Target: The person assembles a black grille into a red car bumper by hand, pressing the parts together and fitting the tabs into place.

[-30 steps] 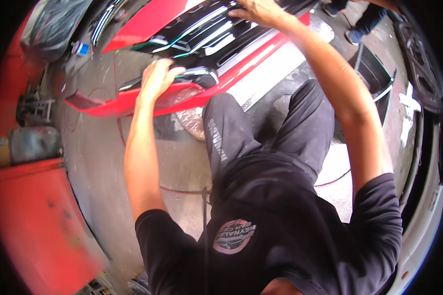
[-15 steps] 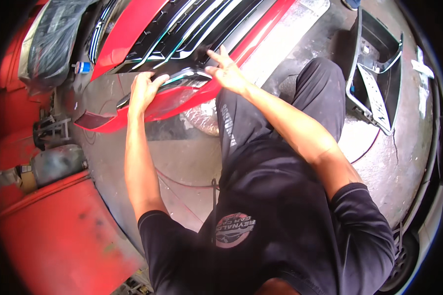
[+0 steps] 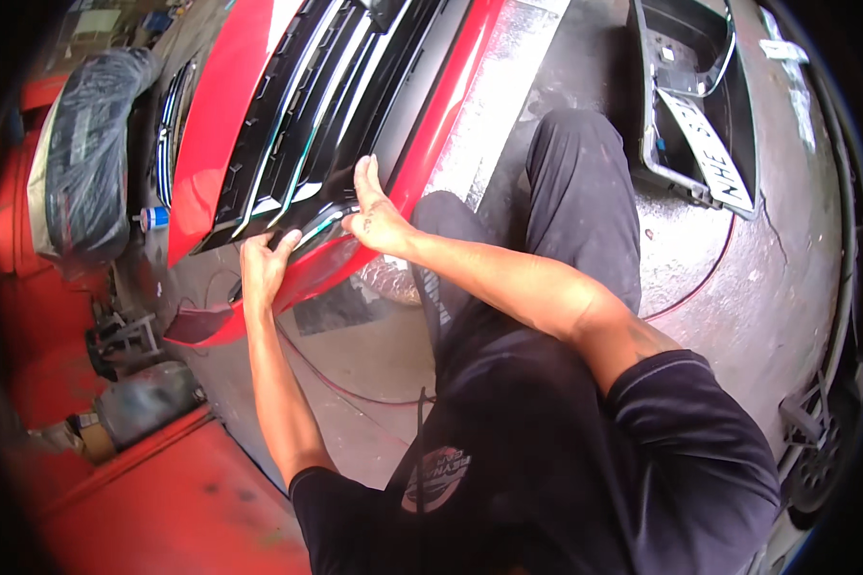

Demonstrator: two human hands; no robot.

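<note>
A red car bumper cover (image 3: pixel 201 172) lies ahead of me, with a black grille (image 3: pixel 331 144) with chrome slats set inside it. At the near end of the grille, my left hand (image 3: pixel 266 271) grips the edge, its thumb and fingers bent over the trim. My right hand (image 3: pixel 379 220) rests farther right on the same end. Its fingers are stretched out against the black part, thumb apart, beside a short chrome strip (image 3: pixel 318 228). The undersides of both hands are hidden.
A black plastic housing (image 3: pixel 647 144) with a white plate (image 3: pixel 708 153) stands at the right. To the left are a plastic-wrapped part (image 3: pixel 91 158), a blue can (image 3: pixel 153 218) and a red panel (image 3: pixel 173 498). A thin hose (image 3: pixel 695 283) crosses the concrete floor.
The view has shifted, so the bumper sits lower and more upright in the picture. My right hand's spread fingers have come together and lie flatter on the grille; the left keeps its hold.
</note>
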